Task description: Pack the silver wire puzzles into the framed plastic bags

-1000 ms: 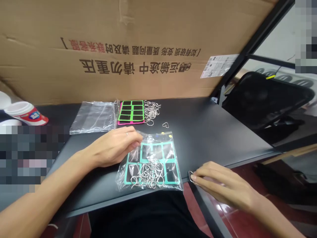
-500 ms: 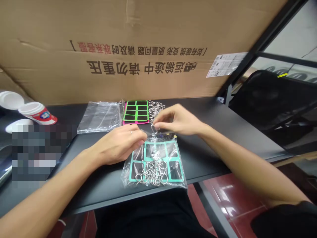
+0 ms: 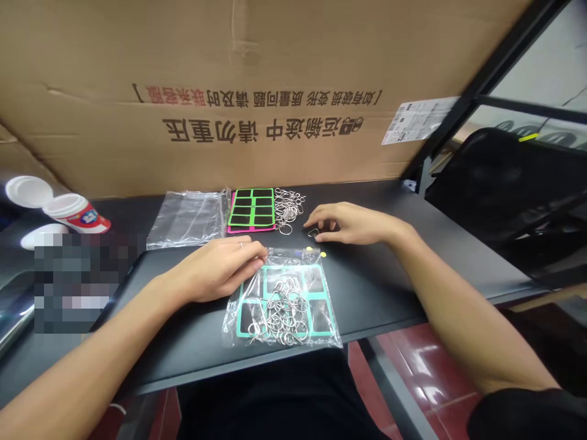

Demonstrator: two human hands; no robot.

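A clear plastic bag (image 3: 337,333) lies near the table's front edge, holding a teal-framed card (image 3: 308,296) with dark panels and a heap of silvery metal rings (image 3: 284,318). My left hand (image 3: 224,263), wearing a ring, is closed on the upper left edge of this bag by its mouth. To the right, my right hand (image 3: 351,223) hovers low over the table, its thumb and fingers bent and apart. A small metal ring or hook (image 3: 313,233) shows between those fingertips; whether they touch it is unclear.
Behind the bag are green (image 3: 252,206) and pink (image 3: 251,230) framed cards, more metal rings (image 3: 288,208) and flat clear bags (image 3: 188,217). Two small yellow dots (image 3: 323,254) lie by the bag's mouth. A red-and-white cup (image 3: 80,214) lies left; a cardboard sheet (image 3: 275,49) stands behind.
My right hand has moved right, away from the bag's mouth, and its pinch has loosened. My left hand stays at the bag, which now lies flatter. The rings inside have shifted slightly.
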